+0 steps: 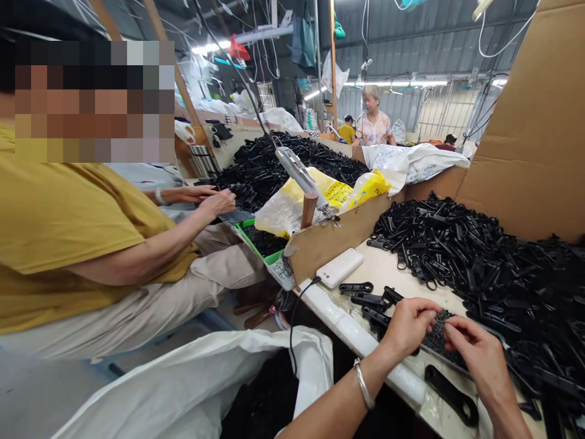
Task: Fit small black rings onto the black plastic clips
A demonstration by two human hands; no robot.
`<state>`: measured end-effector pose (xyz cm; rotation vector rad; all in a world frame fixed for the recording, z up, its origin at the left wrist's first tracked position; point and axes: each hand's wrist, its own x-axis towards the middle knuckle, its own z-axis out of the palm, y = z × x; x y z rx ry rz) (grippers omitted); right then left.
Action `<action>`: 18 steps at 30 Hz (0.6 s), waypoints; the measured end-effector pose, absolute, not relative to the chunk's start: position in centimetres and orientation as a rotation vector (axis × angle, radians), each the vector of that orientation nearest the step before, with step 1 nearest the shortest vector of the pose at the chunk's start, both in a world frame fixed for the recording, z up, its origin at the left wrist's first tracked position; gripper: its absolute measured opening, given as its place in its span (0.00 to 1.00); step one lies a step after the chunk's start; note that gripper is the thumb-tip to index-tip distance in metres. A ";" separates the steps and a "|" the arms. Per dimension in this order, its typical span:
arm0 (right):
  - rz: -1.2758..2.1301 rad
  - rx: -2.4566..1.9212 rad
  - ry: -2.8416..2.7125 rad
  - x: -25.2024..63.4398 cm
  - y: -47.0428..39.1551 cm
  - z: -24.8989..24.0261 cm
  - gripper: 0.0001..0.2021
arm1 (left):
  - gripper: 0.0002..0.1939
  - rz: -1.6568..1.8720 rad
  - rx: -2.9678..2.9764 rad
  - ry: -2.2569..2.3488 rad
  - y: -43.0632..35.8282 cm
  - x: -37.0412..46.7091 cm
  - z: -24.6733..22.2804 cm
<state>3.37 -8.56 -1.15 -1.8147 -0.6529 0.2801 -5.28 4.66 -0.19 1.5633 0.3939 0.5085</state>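
Both my hands hover at a shallow tray (pixel 464 367) filled with small grey metal pieces (pixel 442 332). My left hand (pixel 410 324), with a silver bangle on its wrist, has thumb and fingers pinched together at the tray's left side. Across from it, my right hand (pixel 478 349) pinches thumb against fingertips over the same pieces. What either hand holds is too small to make out. Below the tray lies a black plastic handle (pixel 450 393) with a ring end. More black handles (pixel 372 300) lie to the left of my left hand.
A large heap of black handles (pixel 439 238) rises behind and right, against cardboard walls (pixel 521 134). A white power bank (pixel 340 267) with a cable sits by the table's left edge. An open white sack (pixel 196 372) stands below. A co-worker in yellow (pixel 68 225) sits at left.
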 end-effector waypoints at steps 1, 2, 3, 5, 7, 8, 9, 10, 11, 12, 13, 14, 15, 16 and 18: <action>0.331 -1.762 -0.576 3.4 -8.8 -1.0 0.19 | 0.12 0.496 1.498 0.394 4.4 -5.2 -0.2; 0.365 -1.714 -0.528 3.3 -9.0 -0.9 0.20 | 0.11 0.489 1.436 0.390 4.0 -5.2 -0.2; 0.378 -1.683 -0.510 3.2 -9.2 -0.8 0.21 | 0.10 0.485 1.377 0.383 3.6 -5.1 -0.1; 0.306 -1.689 -0.527 2.9 -9.5 -0.8 0.22 | 0.10 0.477 1.273 0.370 2.7 -5.1 0.0; 0.100 -1.763 -0.595 2.6 -9.7 -1.2 0.21 | 0.12 0.469 1.188 0.358 1.9 -5.2 0.1; -0.037 -1.804 -0.644 2.5 -9.8 -1.5 0.20 | 0.13 0.462 1.133 0.354 1.7 -5.2 0.2; -0.182 -1.834 -0.704 2.5 -9.8 -1.9 0.20 | 0.14 0.451 1.070 0.351 1.4 -5.3 0.3; -0.317 -1.852 -0.774 2.5 -9.9 -2.2 0.19 | 0.15 0.439 1.008 0.350 1.3 -5.4 0.4; -0.435 -1.860 -0.849 2.5 -9.9 -2.6 0.19 | 0.16 0.429 0.955 0.354 1.2 -5.4 0.5; -0.536 -1.858 -0.920 2.5 -10.0 -2.8 0.18 | 0.16 0.425 0.918 0.362 1.1 -5.5 0.7; -0.615 -1.852 -0.991 2.5 -10.0 -3.0 0.18 | 0.17 0.429 0.907 0.376 1.1 -5.5 0.8; -0.673 -1.843 -1.056 2.5 -10.1 -3.0 0.18 | 0.17 0.439 0.919 0.390 1.1 -5.5 0.9; -0.710 -1.835 -1.110 2.6 -10.2 -3.0 0.18 | 0.17 0.448 0.937 0.402 1.1 -5.6 0.9; -0.729 -1.829 -1.151 2.6 -10.2 -2.8 0.18 | 0.17 0.455 0.953 0.409 1.1 -5.6 1.0; -0.731 -1.822 -1.194 2.7 -10.4 -2.3 0.18 | 0.16 0.454 0.972 0.410 1.1 -5.6 0.9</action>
